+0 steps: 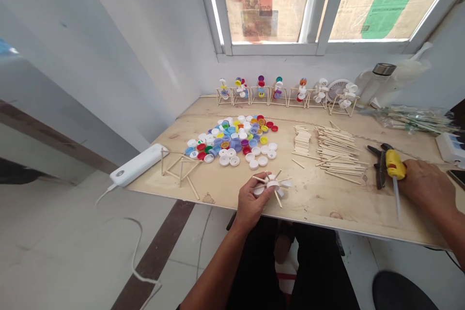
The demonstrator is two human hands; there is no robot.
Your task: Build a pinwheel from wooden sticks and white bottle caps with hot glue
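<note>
My left hand (pixel 251 202) is closed on a small wheel (pixel 272 184) made of a white bottle cap with thin wooden sticks fanning out from it; white caps show at some of the stick ends. It is held just above the front part of the table. At the right, my right hand (pixel 430 186) is wrapped around the handle side of a yellow hot glue gun (pixel 395 163). A pale glue stick (pixel 396 198) juts from the gun toward the table's front edge. Beside the gun lies a black tool (pixel 379 167), perhaps pliers. The right fingertips are mostly hidden.
A pile of coloured bottle caps (pixel 236 143) covers the middle. Wooden sticks (pixel 339 150) lie in two heaps. An unfinished stick frame (pixel 181 168) and a white power strip (pixel 140 164) are at left. Stick-framed cap wheels (pixel 261 89) and a bottle (pixel 379 85) line the back.
</note>
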